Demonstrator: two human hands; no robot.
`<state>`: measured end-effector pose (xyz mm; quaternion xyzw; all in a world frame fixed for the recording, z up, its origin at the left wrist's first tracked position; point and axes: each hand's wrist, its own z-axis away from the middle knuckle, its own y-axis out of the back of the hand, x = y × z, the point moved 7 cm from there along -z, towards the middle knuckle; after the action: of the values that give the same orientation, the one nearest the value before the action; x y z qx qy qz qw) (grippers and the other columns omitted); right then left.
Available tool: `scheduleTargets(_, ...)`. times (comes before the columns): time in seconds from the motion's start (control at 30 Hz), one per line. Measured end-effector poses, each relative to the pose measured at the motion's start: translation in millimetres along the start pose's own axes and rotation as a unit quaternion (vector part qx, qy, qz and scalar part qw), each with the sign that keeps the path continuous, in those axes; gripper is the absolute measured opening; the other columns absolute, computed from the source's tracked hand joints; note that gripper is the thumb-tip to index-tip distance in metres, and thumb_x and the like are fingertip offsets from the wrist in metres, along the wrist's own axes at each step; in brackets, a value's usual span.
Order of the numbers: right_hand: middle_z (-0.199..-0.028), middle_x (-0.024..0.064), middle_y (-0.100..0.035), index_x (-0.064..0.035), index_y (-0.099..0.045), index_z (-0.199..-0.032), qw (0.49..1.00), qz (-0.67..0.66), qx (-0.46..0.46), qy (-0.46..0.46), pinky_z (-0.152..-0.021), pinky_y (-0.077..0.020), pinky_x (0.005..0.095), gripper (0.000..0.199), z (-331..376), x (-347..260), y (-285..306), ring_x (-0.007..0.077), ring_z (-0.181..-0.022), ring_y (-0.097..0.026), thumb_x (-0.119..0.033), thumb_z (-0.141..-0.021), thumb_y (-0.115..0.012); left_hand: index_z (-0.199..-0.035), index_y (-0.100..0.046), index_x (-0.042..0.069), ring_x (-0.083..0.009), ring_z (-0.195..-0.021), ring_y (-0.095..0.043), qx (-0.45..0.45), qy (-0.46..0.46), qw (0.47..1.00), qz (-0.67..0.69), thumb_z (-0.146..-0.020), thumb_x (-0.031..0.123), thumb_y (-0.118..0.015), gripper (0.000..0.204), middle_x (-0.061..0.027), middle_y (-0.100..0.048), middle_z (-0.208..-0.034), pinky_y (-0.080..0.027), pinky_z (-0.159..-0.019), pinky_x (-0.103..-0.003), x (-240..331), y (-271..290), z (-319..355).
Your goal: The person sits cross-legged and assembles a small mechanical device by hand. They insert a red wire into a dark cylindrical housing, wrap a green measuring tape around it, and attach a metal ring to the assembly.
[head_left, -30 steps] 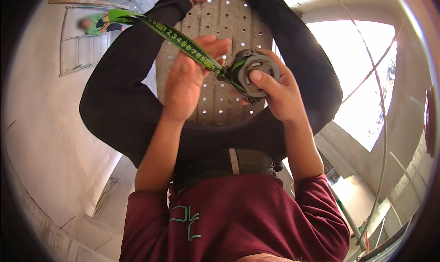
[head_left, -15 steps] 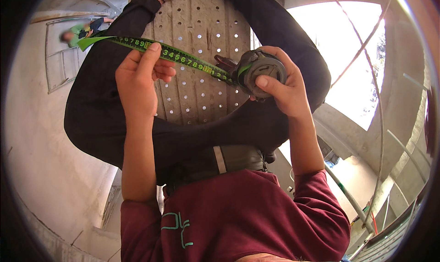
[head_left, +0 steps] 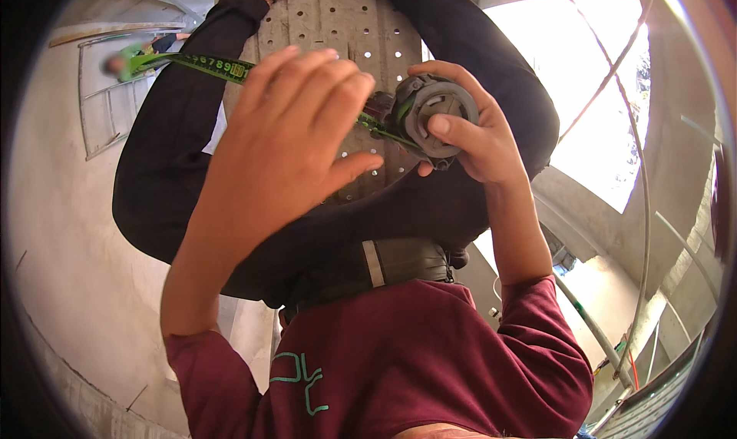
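Observation:
My right hand [head_left: 480, 143] grips a round grey tape measure case [head_left: 439, 110], thumb pressed on its face. A green tape [head_left: 211, 65] runs out of it up and to the left, toward a blurred figure in green [head_left: 127, 59]. My left hand [head_left: 284, 143] is raised close to the camera, fingers extended, holding nothing; it covers the middle stretch of the tape. Behind both hands a person in black sleeves [head_left: 165, 178] holds a grey perforated panel [head_left: 338, 20] upright.
A pale concrete wall fills the left side, with a metal ladder-like frame [head_left: 96, 112] against it. Bright openings and thin rods or cables [head_left: 641, 208] lie to the right. My maroon shirt [head_left: 399, 362] fills the lower middle.
My left hand has let go of the tape and moved right and nearer the camera. The right hand still holds the case in about the same place.

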<state>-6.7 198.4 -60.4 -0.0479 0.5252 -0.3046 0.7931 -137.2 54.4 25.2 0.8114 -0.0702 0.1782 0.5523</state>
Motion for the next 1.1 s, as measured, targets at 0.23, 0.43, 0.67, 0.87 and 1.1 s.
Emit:
scheduleTargets(0.23,-0.108,0.0114,-0.072,-0.0004,-0.057,-0.139,1.0,-0.023,-0.01,0.017,-0.057,-0.0607,0.0291,0.052,4,-1,1,0.0157,-0.083,-0.072,-0.013,-0.093,-0.078,-0.085,-0.057,0.013,-0.0206,-0.074,-0.062,-0.12,-0.12,0.985,-0.015,-0.091,0.037,-0.075,0.03,-0.0017,-0.056,-0.076,-0.048,-0.07,-0.037,-16,-39,14)
scheduleTargets(0.43,-0.107,0.0114,-0.073,-0.0011,-0.057,-0.139,0.999,0.01,0.02,0.038,-0.055,-0.059,0.0274,0.054,5,3,22,0.0153,-0.082,-0.072,-0.019,-0.093,-0.078,-0.081,-0.057,0.008,-0.0285,-0.067,-0.059,-0.173,-0.094,0.98,0.008,-0.086,0.028,-0.08,0.031,-0.007,-0.056,-0.072,-0.044,-0.063,-0.04,-31,-21,18)
scheduleTargets(0.67,-0.105,0.0128,-0.073,-0.0005,-0.057,-0.139,0.999,-0.001,0.021,0.04,-0.051,-0.0583,0.0268,0.057,6,-4,30,0.0159,-0.079,-0.072,-0.018,-0.09,-0.079,-0.08,-0.055,0.007,-0.0314,-0.067,-0.059,-0.21,-0.053,0.976,0.026,-0.089,0.026,-0.078,0.031,-0.0098,-0.057,-0.072,-0.044,-0.062,-0.041,-49,-11,33)
scheduleTargets(0.87,-0.105,0.0143,-0.072,0.0013,-0.057,-0.138,0.999,-0.001,0.017,0.042,-0.05,-0.0581,0.0267,0.055,6,-4,28,0.0158,-0.075,-0.071,-0.019,-0.091,-0.077,-0.082,-0.057,0.005,-0.0318,-0.07,-0.061,-0.189,-0.043,0.98,0.033,-0.088,0.023,-0.079,0.029,-0.0105,-0.061,-0.076,-0.046,-0.065,-0.041,-49,-14,31)
scheduleTargets(1.1,-0.108,0.0148,-0.072,0.0029,-0.057,-0.139,0.999,-0.008,0.033,0.03,-0.05,-0.0583,0.0267,0.055,8,-2,29,0.0164,-0.077,-0.072,-0.022,-0.093,-0.075,-0.098,-0.067,0.003,-0.0338,-0.084,-0.066,-0.147,-0.02,0.987,0.055,-0.086,0.022,-0.082,0.027,-0.012,-0.069,-0.091,-0.05,-0.075,-0.043,-55,-11,18)
